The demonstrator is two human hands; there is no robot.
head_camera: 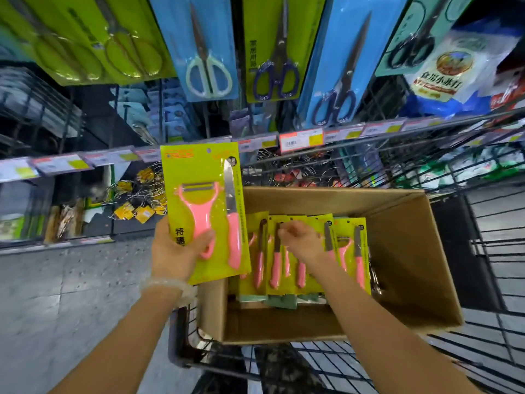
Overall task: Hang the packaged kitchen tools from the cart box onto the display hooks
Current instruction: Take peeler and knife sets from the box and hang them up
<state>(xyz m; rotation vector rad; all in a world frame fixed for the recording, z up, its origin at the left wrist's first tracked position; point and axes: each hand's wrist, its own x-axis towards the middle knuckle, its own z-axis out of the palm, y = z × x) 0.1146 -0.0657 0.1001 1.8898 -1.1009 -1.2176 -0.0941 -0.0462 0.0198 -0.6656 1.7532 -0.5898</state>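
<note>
My left hand [177,250] grips a lime-green peeler-and-knife pack [204,211] by its lower edge, thumb across the pink peeler, holding it upright beside the cardboard box [412,251]. My right hand [301,241] reaches into that box, fingers curled and pinching the top of one of the matching packs [352,251] standing inside. The box sits in a wire cart [497,280]; packaged scissors [275,52] hang on the display above.
</note>
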